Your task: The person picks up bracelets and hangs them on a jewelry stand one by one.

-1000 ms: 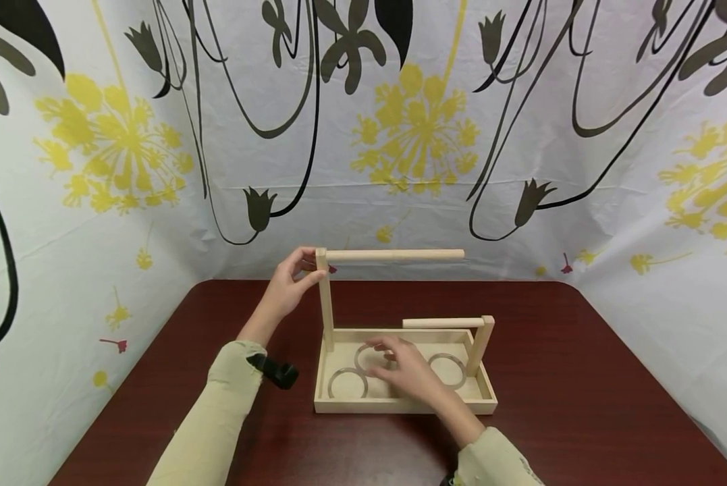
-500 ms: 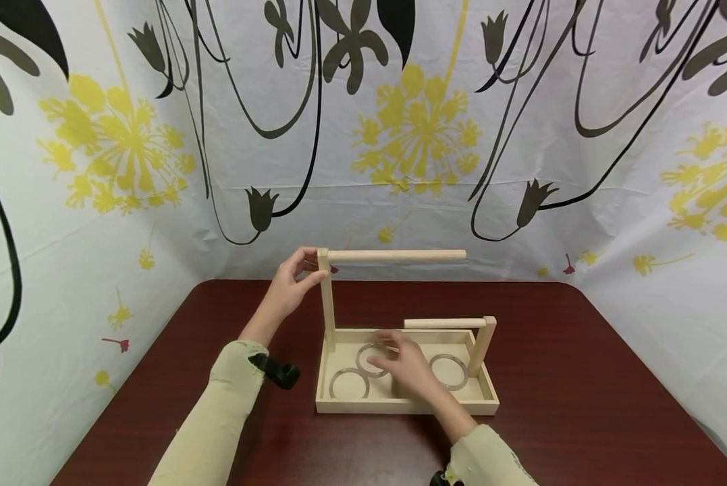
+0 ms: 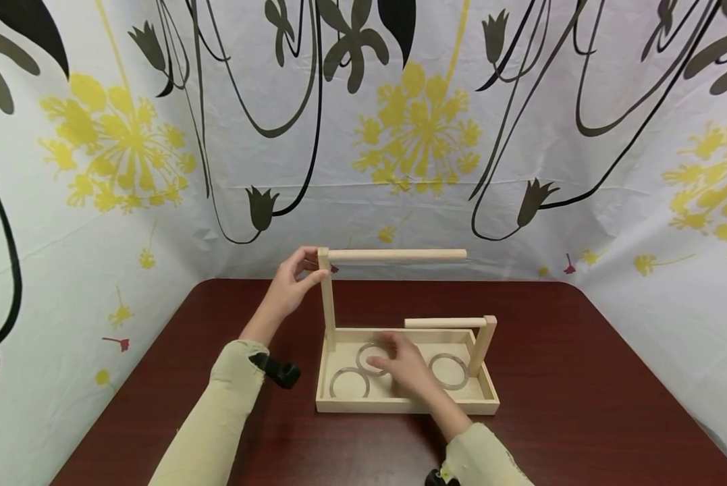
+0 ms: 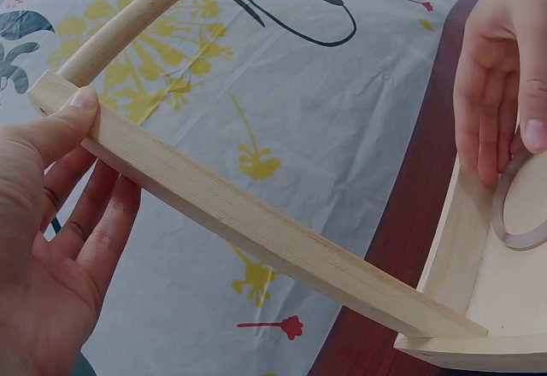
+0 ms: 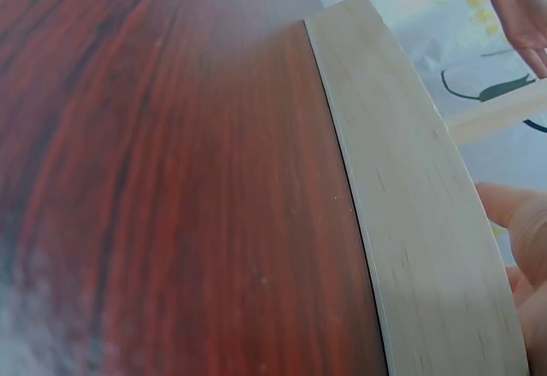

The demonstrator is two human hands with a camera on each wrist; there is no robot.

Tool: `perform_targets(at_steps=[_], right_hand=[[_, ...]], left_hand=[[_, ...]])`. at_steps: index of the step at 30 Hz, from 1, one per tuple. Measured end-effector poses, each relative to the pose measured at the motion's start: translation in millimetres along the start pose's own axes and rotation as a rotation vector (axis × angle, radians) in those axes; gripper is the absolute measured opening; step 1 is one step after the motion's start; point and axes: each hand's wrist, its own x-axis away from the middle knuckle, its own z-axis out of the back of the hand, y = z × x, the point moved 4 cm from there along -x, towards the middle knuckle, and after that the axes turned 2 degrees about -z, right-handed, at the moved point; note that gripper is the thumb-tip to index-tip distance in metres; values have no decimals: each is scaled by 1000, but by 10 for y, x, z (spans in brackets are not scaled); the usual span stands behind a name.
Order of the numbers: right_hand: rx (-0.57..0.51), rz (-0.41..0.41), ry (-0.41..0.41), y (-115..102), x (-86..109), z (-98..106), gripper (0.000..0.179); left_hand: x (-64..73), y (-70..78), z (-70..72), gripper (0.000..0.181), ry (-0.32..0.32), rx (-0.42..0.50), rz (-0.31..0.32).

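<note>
A light wooden tray (image 3: 406, 406) carries a tall post (image 3: 328, 304) at its left end, topped by a horizontal rod (image 3: 399, 254). My left hand (image 3: 290, 280) pinches the post near its top, thumb in front and fingers behind in the left wrist view. Inside the tray lie three translucent rings: a left ring (image 3: 331, 385), a middle ring (image 3: 358, 359) and a right ring (image 3: 466, 371). Over the middle ring reaches my right hand (image 3: 406, 364), thumb and fingers apart; its fingers hide part of that ring. In the left wrist view its fingertips meet the ring's edge (image 4: 504, 222).
At the tray's right end a shorter post (image 3: 483, 345) bears a second rod (image 3: 445, 323) pointing left. Everything stands on a dark red wooden table (image 3: 266, 432). A flower-printed cloth (image 3: 363, 162) hangs behind and beside it.
My right hand has shifted slightly right over the middle ring and come to rest, uncovering more of that ring. My left hand has kept its hold on the tall post.
</note>
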Motion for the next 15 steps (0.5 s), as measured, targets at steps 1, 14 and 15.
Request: perform_targets(at_steps=[1, 14, 15], right_hand=[[16, -3, -1, 1, 2, -3, 57], [262, 60, -69, -86, -17, -110, 71], [288, 65, -70, -91, -17, -116, 72]], left_hand=[[-3, 3, -2, 33, 0, -1, -3], [-11, -5, 1, 33, 2, -6, 0], [-8, -8, -3, 33, 4, -4, 0]])
